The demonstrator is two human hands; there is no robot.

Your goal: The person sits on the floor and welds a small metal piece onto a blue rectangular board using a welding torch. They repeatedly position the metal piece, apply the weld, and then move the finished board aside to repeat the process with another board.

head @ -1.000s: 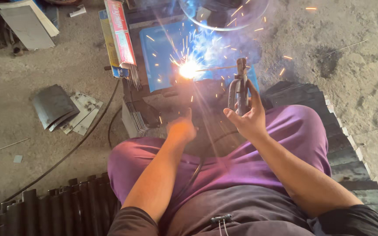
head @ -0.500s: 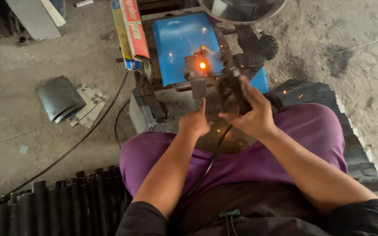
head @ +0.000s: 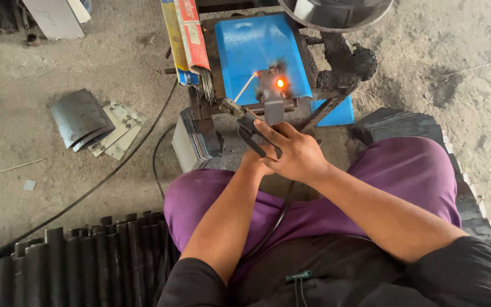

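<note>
My right hand (head: pixel 295 152) is shut on a dark electrode holder (head: pixel 247 124) just above my knees in purple trousers. A thin welding rod (head: pixel 246 87) sticks up from the holder toward a small grey metal piece (head: pixel 271 98). That piece carries a glowing orange weld spot (head: pixel 280 83) and stands against a blue plate (head: pixel 254 48) on a low metal stand. My left hand (head: pixel 252 163) lies under the right wrist, its fingers hidden. A black cable (head: pixel 274 224) runs from the holder down over my lap.
A box of welding rods (head: pixel 186 34) leans left of the blue plate, with stacked grey plates (head: pixel 191 141) below it. Black curved metal parts (head: pixel 69 261) lie in rows at bottom left. Bent sheets (head: pixel 80 118) and another cable (head: pixel 103 182) lie on the concrete floor. A metal bowl (head: pixel 336 12) sits at the top.
The bright arc and sparks have stopped, leaving only a glowing spot. My right hand has swung the holder down and left, and the rod tip has come off the weld.
</note>
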